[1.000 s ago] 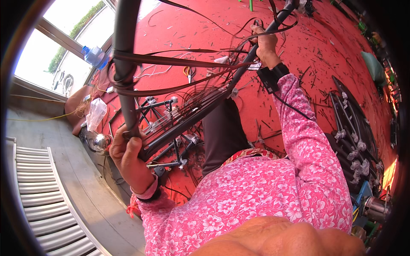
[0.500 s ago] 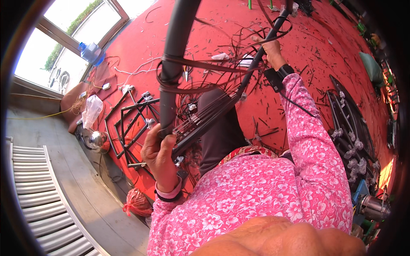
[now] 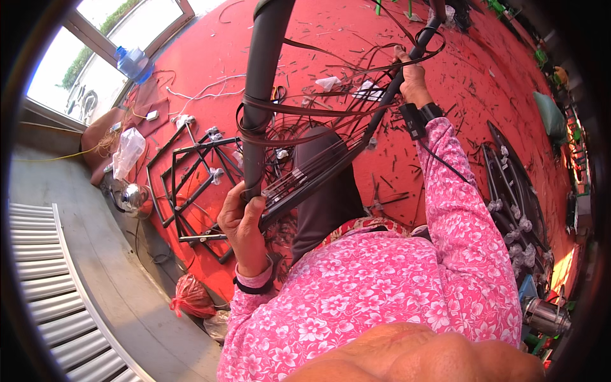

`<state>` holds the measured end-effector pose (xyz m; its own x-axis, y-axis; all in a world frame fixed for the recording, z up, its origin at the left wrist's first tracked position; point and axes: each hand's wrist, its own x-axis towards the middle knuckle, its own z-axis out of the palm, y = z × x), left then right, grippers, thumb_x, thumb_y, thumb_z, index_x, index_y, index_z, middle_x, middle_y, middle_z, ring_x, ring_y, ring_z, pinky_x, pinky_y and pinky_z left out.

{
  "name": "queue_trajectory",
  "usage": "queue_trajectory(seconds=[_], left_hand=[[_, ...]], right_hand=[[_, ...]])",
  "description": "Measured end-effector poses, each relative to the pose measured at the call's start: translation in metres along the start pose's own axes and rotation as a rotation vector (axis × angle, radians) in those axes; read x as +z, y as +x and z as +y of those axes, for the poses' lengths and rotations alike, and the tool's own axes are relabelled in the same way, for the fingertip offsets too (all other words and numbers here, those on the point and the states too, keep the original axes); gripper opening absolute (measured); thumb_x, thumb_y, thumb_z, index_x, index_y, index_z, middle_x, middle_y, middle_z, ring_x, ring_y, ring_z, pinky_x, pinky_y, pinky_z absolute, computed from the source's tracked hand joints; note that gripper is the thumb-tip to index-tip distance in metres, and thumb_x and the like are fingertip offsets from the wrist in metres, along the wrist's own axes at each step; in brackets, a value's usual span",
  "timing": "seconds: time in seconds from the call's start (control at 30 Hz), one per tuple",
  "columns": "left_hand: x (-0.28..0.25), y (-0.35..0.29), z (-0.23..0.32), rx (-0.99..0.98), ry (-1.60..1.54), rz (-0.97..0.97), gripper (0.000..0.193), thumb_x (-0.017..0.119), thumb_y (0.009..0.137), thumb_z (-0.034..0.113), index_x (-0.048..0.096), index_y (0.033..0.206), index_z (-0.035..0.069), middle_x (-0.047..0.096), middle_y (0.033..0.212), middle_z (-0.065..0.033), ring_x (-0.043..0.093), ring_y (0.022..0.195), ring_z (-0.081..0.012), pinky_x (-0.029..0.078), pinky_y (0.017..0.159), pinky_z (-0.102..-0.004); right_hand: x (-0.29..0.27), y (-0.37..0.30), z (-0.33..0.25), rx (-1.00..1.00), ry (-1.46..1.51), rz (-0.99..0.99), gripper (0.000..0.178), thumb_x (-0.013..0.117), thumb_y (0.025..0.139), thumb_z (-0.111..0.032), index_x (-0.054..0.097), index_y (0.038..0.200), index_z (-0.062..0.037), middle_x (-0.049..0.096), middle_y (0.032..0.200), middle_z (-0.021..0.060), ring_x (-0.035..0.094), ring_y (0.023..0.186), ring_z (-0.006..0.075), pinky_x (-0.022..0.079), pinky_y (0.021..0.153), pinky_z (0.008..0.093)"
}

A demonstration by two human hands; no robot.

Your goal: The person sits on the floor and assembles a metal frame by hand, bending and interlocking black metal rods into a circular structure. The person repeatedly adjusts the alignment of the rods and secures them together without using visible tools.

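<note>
A dark grey metal tube frame (image 3: 262,83) stands before me, with brown flat plastic strips (image 3: 305,106) wound around its thick left tube and stretched across to the thinner right tube. My left hand (image 3: 244,229) is closed around the lower end of the thick tube, where it meets a lower bar (image 3: 312,183) lined with several parallel dark strips. On the far right tube, my right hand (image 3: 414,83) is closed, its fingers partly hidden beside the tube and a looped strip. A black device with a cable (image 3: 414,121) is at my right wrist.
Several black tube frames (image 3: 184,165) with wrapped joints lie to the left; more dark framework (image 3: 515,191) lies at right. Strip scraps litter the red floor (image 3: 464,70). A blue water jug (image 3: 132,63), red bag (image 3: 193,296), slatted metal rack (image 3: 48,267) and steel cup (image 3: 546,316) stand around.
The view has shifted slightly. Both hands remain on the tube frame, and my right hand appears a little farther right and higher. Scissor handles now show behind the thick tube.
</note>
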<state>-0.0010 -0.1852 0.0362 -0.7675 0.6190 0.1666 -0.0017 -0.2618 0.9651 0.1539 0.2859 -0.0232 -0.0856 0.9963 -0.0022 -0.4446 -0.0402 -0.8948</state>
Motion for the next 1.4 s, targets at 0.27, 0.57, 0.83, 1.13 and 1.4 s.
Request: queue_trajectory(seconds=[0.27,0.57,0.83,1.13,1.4], left_hand=[[0.0,0.002,-0.005,0.012,0.009,0.033,0.016,0.061,0.096,0.01,0.065,0.109,0.002,0.061,0.084,0.0044,0.048,0.07,-0.0019,0.038,0.063,-0.0175],[-0.008,0.005,-0.013,0.012,-0.03,0.068,0.024,0.068,0.094,0.011,0.065,0.114,-0.001,0.062,0.087,0.0036,0.051,0.075,-0.0022,0.039,0.066,-0.0181],[-0.008,0.012,-0.012,-0.001,-0.063,0.111,0.015,0.066,0.094,0.012,0.066,0.105,0.001,0.06,0.082,0.0045,0.048,0.071,-0.0024,0.036,0.064,-0.0185],[-0.005,0.023,0.007,-0.02,-0.064,0.098,0.015,0.063,0.096,0.015,0.066,0.102,0.001,0.062,0.082,0.0027,0.052,0.07,-0.0038,0.04,0.064,-0.0189],[-0.004,0.032,0.019,0.021,-0.002,0.03,0.016,0.063,0.097,0.016,0.067,0.1,0.0,0.062,0.085,0.0022,0.052,0.071,-0.0039,0.04,0.065,-0.0192]], right_hand=[[-0.002,-0.007,-0.014,0.151,0.093,-0.186,0.021,0.079,0.079,-0.004,0.059,0.075,-0.0082,0.053,0.065,-0.0004,0.053,0.055,0.0141,0.048,0.058,0.029],[-0.017,0.001,-0.013,0.259,0.269,-0.477,0.015,0.072,0.087,-0.005,0.058,0.088,-0.0077,0.056,0.082,0.0012,0.059,0.078,0.0173,0.053,0.08,0.0306],[-0.022,0.003,-0.007,0.378,0.422,-0.518,0.007,0.069,0.089,-0.004,0.064,0.094,-0.0013,0.058,0.076,0.0011,0.058,0.068,0.0131,0.05,0.075,0.0297],[-0.004,-0.015,-0.011,-0.085,-0.319,-0.34,0.015,0.067,0.09,-0.007,0.059,0.101,0.0,0.064,0.076,0.0063,0.061,0.062,0.0137,0.052,0.059,0.0328],[-0.025,-0.013,-0.027,-0.156,-0.655,-0.464,0.026,0.059,0.094,-0.013,0.055,0.109,0.0074,0.069,0.099,0.0139,0.071,0.086,0.0189,0.059,0.075,0.0336]])
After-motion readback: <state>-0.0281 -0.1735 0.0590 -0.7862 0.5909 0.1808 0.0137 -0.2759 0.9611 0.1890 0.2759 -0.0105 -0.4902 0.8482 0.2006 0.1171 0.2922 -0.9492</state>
